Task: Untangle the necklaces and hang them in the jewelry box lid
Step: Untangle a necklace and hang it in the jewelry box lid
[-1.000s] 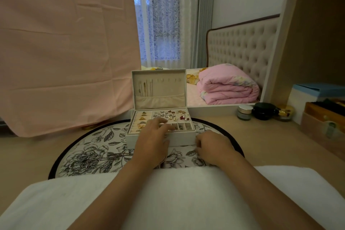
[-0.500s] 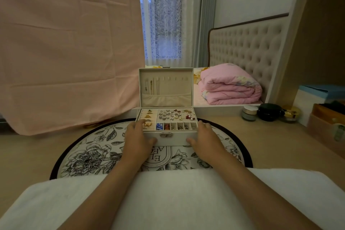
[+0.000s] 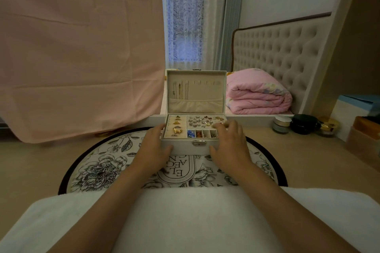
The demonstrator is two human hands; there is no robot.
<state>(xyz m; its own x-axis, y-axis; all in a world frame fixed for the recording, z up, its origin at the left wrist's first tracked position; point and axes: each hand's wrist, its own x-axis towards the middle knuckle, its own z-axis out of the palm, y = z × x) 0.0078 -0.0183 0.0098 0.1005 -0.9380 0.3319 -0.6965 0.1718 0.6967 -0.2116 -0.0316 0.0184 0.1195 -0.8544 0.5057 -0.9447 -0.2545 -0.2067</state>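
Note:
An open cream jewelry box [image 3: 184, 147] stands on a round floral mat [image 3: 115, 150]. In its upright lid [image 3: 205, 96], thin necklaces [image 3: 180, 89] hang from hooks on the left; the hooks on the right are bare. Rings, earrings and beads fill the tray. A tangled heap of silver chains [image 3: 103, 174] lies on the mat to the left. My left hand [image 3: 153, 148] rests against the box's front left corner. My right hand [image 3: 228, 144] lies on the front right corner, with its fingers reaching over the tray's edge.
A white towel [image 3: 185, 222] covers the near edge under my forearms. Three cosmetic jars [image 3: 304, 124] stand at the right along the mirror's base, and a brown box [image 3: 364, 139] stands further right. A pink cloth [image 3: 72, 47] hangs behind on the left.
My left hand left the tray and settled at the box's left corner. My right hand rose from the mat to the right corner, then its fingers moved over the tray.

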